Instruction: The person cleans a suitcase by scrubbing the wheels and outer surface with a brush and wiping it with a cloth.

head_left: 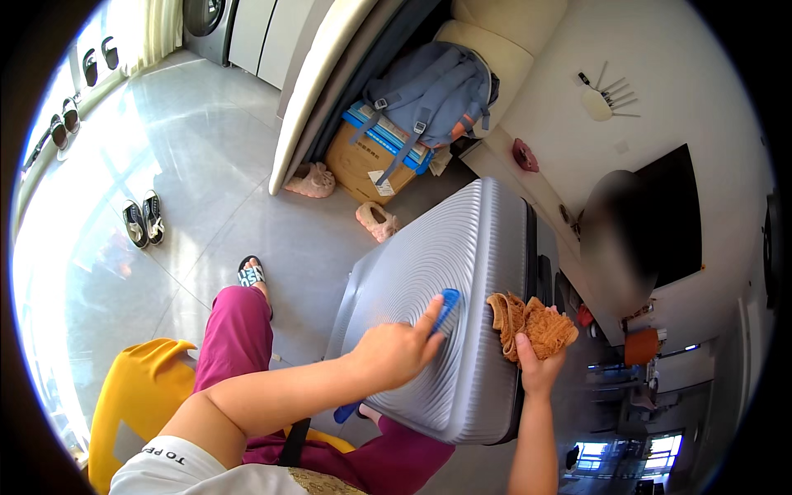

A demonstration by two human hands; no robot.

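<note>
A grey ribbed suitcase (412,272) stands in front of me, its broad grooved face turned toward my left. My left hand (394,353) is closed round a slim blue brush (448,308), index finger stretched along it, and the brush tip lies against that face. Below my forearm another blue piece shows, in line with the brush; it looks like the handle's end. In my right hand (540,370) is a bunched brown cloth (536,328), held at the suitcase's right edge. The hand partly covers the cloth's lower part.
Beyond the suitcase, a grey-blue backpack (437,91) rests on a cardboard box (363,161). Pink fluffy slippers (378,221) lie on the tiled floor near it. Black sneakers (143,219) stand farther left. A yellow chair or cover (136,388) is beside my leg.
</note>
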